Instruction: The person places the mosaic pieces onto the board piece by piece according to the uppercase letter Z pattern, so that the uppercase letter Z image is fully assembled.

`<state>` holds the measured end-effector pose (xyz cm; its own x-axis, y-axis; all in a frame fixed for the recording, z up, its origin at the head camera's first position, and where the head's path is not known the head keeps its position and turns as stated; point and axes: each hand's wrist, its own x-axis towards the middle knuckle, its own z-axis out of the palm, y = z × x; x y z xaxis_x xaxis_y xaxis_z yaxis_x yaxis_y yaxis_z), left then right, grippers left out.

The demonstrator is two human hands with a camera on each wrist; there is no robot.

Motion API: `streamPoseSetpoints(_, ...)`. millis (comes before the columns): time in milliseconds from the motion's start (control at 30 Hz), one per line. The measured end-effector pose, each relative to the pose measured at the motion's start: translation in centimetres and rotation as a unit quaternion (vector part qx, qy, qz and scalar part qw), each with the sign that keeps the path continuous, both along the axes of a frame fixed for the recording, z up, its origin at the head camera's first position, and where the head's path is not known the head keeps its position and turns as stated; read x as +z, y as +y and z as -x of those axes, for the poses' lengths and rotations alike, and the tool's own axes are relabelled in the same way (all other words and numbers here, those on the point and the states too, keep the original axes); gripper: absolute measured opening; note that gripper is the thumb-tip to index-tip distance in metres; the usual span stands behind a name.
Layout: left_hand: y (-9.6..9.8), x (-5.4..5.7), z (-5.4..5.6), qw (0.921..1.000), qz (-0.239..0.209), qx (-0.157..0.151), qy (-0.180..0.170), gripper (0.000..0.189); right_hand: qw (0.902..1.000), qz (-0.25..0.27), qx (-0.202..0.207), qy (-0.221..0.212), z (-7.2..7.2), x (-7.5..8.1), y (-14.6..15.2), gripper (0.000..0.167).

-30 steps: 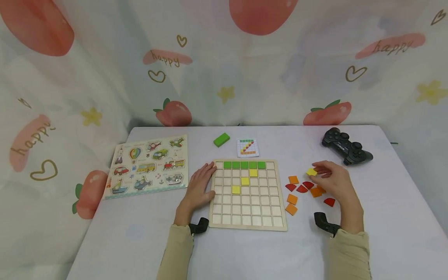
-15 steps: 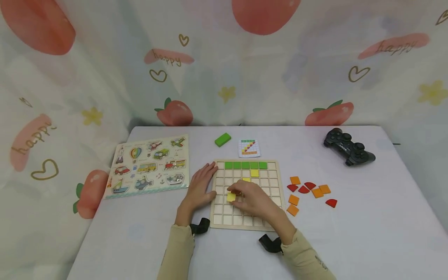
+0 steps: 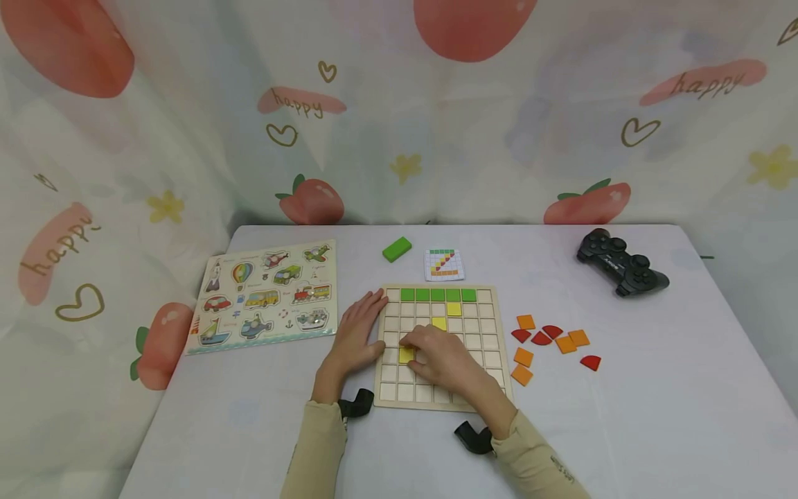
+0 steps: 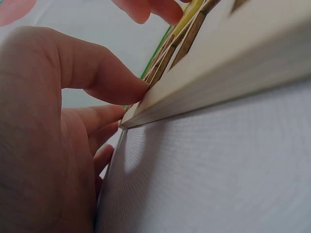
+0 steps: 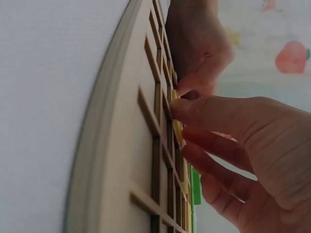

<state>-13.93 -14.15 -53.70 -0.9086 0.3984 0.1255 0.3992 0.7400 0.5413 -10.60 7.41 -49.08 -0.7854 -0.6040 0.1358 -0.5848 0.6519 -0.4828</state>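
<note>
Moved leftward since a second ago, the right hand pinches a yellow tile at the second column of a gridded board; the left hand, fingers relaxed, rests on its left edge. Left wrist view: thumb touches the board. Right wrist view: fingers grip the tile.

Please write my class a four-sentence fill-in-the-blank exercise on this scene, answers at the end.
In the head view, the left hand touches the wooden board along its ____ edge.
The right hand holds a tile coloured ____.
Four wedges right of the board are coloured ____.
The game controller is coloured ____.

Missing words: left; yellow; red; black.
</note>
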Motion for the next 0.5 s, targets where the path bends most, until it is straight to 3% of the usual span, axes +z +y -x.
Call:
streamPoseSetpoints(200,0.1,0.2,0.0,1.0,0.007,0.004,-0.001,0.086,0.9999,0.012,-0.004,-0.003,0.2,0.3,0.5,0.028)
streamPoseSetpoints(333,0.2,0.3,0.0,1.0,0.002,0.005,-0.002,0.087,0.9965,0.055,-0.06,-0.018,1.1,1.2,3.0,0.028)
streamPoseSetpoints(500,0.2,0.2,0.0,0.9999,0.006,0.006,-0.009,0.087,0.9847,0.07,-0.154,-0.041,2.5,2.0,9.2,0.03)
